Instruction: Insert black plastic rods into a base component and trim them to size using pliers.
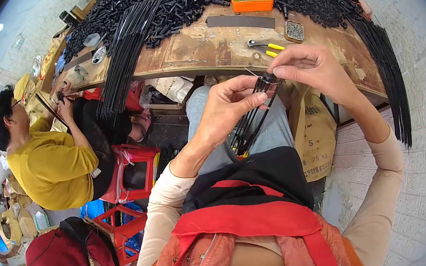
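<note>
My left hand (222,104) is closed round a bundle of thin black rods (249,124), which looks like an umbrella frame. The rods hang down over my lap and meet at a black hub (269,78) at the top. From above, my right hand (312,68) has its thumb and forefinger pinched together at this hub. What lies between those fingertips is too small to make out. A short thin wire end (250,72) sticks out to the left of the hub. Yellow-handled pliers (263,48) lie on the table just beyond my hands.
On the wooden table (180,53) are heaped small black parts (131,20), long black rods (129,52), an orange tin (252,1), a flat dark strip (240,22) and a box of small metal pieces (294,31). A co-worker in yellow (52,166) sits left, near red stools (135,171).
</note>
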Tool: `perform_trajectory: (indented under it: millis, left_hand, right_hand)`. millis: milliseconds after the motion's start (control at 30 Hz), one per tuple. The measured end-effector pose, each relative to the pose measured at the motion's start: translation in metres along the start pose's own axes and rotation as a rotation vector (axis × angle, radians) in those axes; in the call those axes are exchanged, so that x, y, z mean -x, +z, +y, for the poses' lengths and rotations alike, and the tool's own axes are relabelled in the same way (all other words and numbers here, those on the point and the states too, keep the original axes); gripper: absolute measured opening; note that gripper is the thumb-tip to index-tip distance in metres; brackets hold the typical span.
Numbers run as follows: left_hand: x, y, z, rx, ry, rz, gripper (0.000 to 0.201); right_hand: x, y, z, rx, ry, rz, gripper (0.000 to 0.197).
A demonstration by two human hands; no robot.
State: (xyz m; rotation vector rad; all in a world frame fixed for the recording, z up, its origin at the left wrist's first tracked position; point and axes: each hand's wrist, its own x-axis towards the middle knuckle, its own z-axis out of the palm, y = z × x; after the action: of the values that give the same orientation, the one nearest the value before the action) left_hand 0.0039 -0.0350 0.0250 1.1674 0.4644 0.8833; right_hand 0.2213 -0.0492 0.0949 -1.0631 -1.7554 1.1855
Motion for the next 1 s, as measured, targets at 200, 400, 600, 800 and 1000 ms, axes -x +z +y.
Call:
perform_trajectory:
  millis: [200,400,600,800,1000]
  left_hand:
    - [-0.001,0.002,-0.003,-0.044,0.036,0.007,0.022]
    - [0.0,0.006,-0.002,-0.007,0.05,0.028,0.018]
    - [0.002,0.01,0.0,0.015,0.04,0.045,0.017]
    - [0.0,0.014,-0.006,0.028,0.052,0.087,0.018]
    - [0.002,0.022,-0.006,0.166,0.062,0.132,0.015]
  right_hand:
    - [0.003,0.003,-0.001,0.043,-0.05,0.021,0.015]
    - [0.004,0.004,0.005,0.136,-0.138,0.064,0.015]
    - [0.003,0.005,0.012,0.037,-0.195,0.052,0.011]
    - [0.003,0.013,0.02,0.008,-0.294,0.069,0.011]
    - [0.011,0.013,0.026,-0.096,-0.304,0.13,0.021]
